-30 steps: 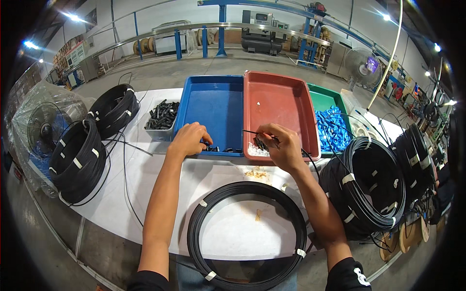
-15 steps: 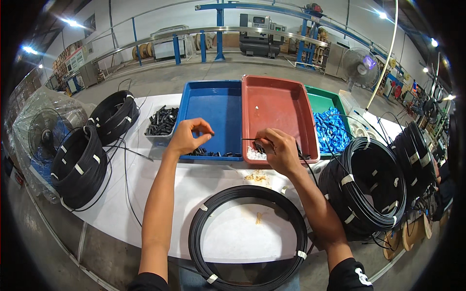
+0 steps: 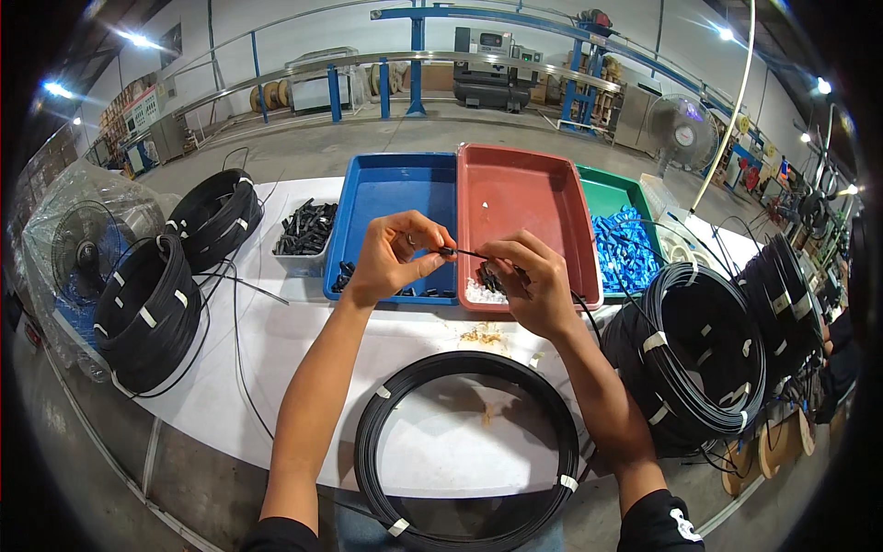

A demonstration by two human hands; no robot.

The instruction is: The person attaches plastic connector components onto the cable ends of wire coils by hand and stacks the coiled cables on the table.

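Above the trays, my left hand (image 3: 391, 262) pinches a small black sleeve-like part (image 3: 447, 252) between thumb and fingertips. My right hand (image 3: 533, 283) grips a thin black cable (image 3: 471, 254), whose end points left and meets the small part; whether it is inside cannot be told. More cable runs from behind the right hand toward the coils at the right. Below the left hand is a blue tray (image 3: 400, 198) with black pieces along its near edge. A red tray (image 3: 524, 198) behind the right hand holds small white pieces (image 3: 483, 293) and some dark ones.
A taped black cable coil (image 3: 370, 442) lies in front of me. More coils stand left (image 3: 147, 317) and right (image 3: 690, 350). A clear box of black pieces (image 3: 305, 230) adjoins the blue tray; a green tray (image 3: 602, 189) holds blue pieces (image 3: 628, 247).
My left hand has moved right with the small black part, bringing it to the cable end. The right hand has shifted slightly and still holds the cable.
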